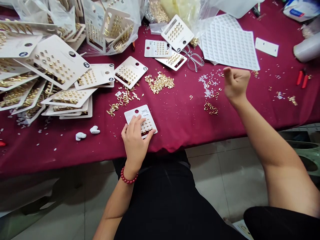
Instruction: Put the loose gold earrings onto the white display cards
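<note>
Two bare hands work at a counter spread with dark red cloth, and only one touches the piece in hand. The left hand, with a red bead bracelet at its wrist, holds an earring card flat near the front edge. Its fingers are bent across the card's left part, the thumb at the near right corner — a moderately narrow hold, with studs and a £4.00 label showing between.

The card's long axis runs away from the body, its far end, with the hole, leaning a little left. From the right hand, the card lies well to the left and nearer the body; this is the relation that counts, since the left hand is already on the card and the right is well apart. The right hand's fingers are curled in tight — I cannot tell whether they pinch something small.

Beyond the card, between the hands, lies a heap of loose gold-coloured pieces. A printed label sheet lies just beyond the right hand.
</note>
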Demonstrator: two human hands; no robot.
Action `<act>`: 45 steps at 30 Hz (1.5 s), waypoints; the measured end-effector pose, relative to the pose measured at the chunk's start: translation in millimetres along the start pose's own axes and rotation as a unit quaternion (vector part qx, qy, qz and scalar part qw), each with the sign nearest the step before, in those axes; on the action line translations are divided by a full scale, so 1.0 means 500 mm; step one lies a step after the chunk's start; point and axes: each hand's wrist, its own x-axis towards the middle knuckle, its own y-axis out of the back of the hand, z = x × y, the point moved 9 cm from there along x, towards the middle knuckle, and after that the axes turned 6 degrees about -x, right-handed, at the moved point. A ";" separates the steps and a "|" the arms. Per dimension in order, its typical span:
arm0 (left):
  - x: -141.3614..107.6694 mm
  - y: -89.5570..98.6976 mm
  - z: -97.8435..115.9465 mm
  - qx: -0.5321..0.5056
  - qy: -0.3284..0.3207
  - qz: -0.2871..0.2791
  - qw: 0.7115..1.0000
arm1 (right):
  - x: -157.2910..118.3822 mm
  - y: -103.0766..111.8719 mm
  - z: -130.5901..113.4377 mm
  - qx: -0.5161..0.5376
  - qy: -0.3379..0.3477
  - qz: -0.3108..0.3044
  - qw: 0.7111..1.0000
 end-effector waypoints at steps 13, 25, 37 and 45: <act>-0.002 -0.001 -0.001 0.002 -0.007 0.007 1.000 | 0.047 -0.122 0.066 -0.045 0.095 -0.150 0.983; -0.002 -0.001 -0.004 -0.004 0.003 0.001 1.000 | 0.010 -0.109 0.040 0.044 -0.065 -0.111 0.991; 0.000 -0.002 -0.004 -0.011 0.009 -0.004 1.000 | -0.043 -0.172 -0.008 0.130 -0.087 -0.147 0.977; -0.001 -0.001 -0.004 -0.006 0.012 -0.003 1.000 | -0.088 -0.178 -0.168 0.161 -0.006 -0.173 0.972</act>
